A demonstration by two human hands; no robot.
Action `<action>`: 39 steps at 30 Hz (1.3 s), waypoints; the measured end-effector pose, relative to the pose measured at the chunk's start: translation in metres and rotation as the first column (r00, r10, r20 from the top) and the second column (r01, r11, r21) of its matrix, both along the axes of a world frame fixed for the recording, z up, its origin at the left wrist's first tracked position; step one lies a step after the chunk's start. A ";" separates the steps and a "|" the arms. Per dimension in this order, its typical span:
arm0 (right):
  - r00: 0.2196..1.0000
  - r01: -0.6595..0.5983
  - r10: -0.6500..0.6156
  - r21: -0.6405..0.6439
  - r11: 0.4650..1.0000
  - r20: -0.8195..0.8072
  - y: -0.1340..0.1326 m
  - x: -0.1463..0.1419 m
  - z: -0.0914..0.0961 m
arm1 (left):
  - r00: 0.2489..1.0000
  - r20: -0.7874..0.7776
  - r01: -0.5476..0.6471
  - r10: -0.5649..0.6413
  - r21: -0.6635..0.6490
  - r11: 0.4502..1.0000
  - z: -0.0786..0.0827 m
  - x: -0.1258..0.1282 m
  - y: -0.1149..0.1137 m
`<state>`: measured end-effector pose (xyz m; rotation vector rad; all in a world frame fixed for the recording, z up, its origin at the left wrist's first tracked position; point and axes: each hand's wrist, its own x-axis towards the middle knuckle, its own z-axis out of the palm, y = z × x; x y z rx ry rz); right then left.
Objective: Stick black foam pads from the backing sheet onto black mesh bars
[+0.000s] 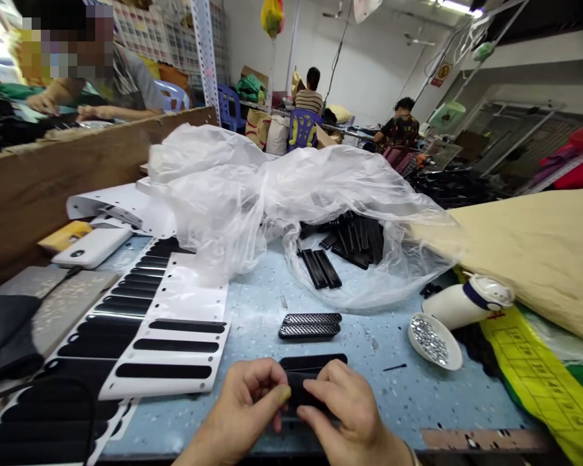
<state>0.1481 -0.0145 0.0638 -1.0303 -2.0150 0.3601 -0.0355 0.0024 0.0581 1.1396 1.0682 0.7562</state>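
Near the table's front edge, my left hand [252, 401] and my right hand [347, 404] pinch a flat black piece [298, 388] between them, the left at its left end, the right along its right side. My fingers cover much of it. Just beyond lies a long black strip with rounded ends [315, 362]. Farther back, a pair of textured black bars [309, 325] rest side by side. To the left, a white backing sheet [182, 304] carries three black stick-on strips [175, 345], overlapping another sheet full of black strips [126, 294].
A clear plastic bag [364, 175] spreads behind, with black plastic pieces [354, 239] at its mouth. On the right are a bowl of small shiny parts [440, 364] and a white tumbler [459, 303]. A wooden board [78, 168] borders the left. Other people sit farther off.
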 end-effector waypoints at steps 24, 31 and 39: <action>0.968 0.185 -0.235 -0.370 0.910 -0.092 0.030 0.080 -0.020 | 0.872 -0.447 0.015 0.199 0.430 0.903 -0.028 -0.003 0.040; 0.980 0.181 -0.201 -0.410 0.894 -0.006 0.026 0.081 -0.027 | 0.840 -0.520 0.096 0.157 0.427 0.899 -0.036 -0.002 0.044; 0.981 0.190 -0.196 -0.224 0.956 -0.006 0.066 0.085 -0.046 | 0.781 -0.574 0.019 0.244 0.414 0.910 -0.040 0.003 0.062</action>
